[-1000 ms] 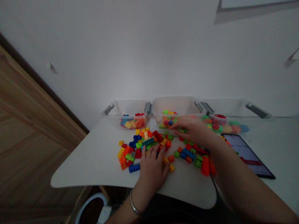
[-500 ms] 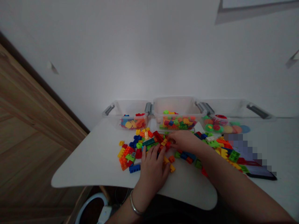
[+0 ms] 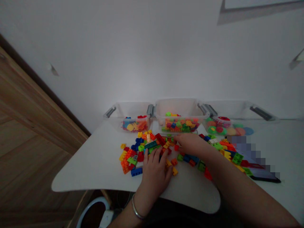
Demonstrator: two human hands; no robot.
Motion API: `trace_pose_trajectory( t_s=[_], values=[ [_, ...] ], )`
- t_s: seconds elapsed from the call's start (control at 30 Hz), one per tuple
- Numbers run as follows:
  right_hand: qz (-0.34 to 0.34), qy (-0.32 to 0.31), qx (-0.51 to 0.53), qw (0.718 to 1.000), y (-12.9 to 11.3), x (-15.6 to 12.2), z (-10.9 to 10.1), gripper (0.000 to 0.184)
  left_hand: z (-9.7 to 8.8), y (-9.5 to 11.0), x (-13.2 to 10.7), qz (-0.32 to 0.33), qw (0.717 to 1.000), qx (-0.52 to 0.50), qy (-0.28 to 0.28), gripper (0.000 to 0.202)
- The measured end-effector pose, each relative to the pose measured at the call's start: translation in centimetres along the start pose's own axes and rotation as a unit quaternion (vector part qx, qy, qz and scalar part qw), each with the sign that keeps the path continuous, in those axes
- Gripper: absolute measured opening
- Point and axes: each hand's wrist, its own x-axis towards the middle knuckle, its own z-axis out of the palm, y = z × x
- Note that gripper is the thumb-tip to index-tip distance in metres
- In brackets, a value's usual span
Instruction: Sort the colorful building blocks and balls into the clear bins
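The left hand [image 3: 154,175] lies released, fingers spread flat over a loose heap of plastic blocks [image 3: 142,155] in front of the middle box [image 3: 180,107]. A metal bangle [image 3: 136,207] circles that wrist. The right hand [image 3: 190,144] sits just in front of the box, fingers curled down among the blocks; whether it grasps one is hidden. The blocks are glossy, studded bricks, some long, some square, and the box is thin, clear plastic with grey clips. To the box's right, a second clear box [image 3: 237,109] holds flat, round coloured discs. The white desk [image 3: 90,171] has a smooth, curved edge in front of the box, so a careless sweep of the right forearm could likely push bricks over it. Knocking the light box could also spill its contents.
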Motion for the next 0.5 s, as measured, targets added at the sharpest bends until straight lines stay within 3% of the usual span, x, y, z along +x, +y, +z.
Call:
trace_pose_trajectory(
  t_s=[0.3,0.4,0.5],
  values=[
    [-0.018,0.027,0.008,0.999,0.1,-0.4,-0.9,0.022,0.0,0.0,0.0,0.0,1.0,0.006,0.003,0.048],
    [-0.05,0.119,0.052,0.99,1.1,-1.4,-2.5,0.02,-0.1,0.1,0.0,0.0,1.0,0.004,0.005,0.047],
    [-0.083,0.275,0.072,0.955,2.5,-2.5,-4.1,0.021,-0.1,0.1,0.0,0.001,1.0,-0.002,0.005,0.047]
  ],
)
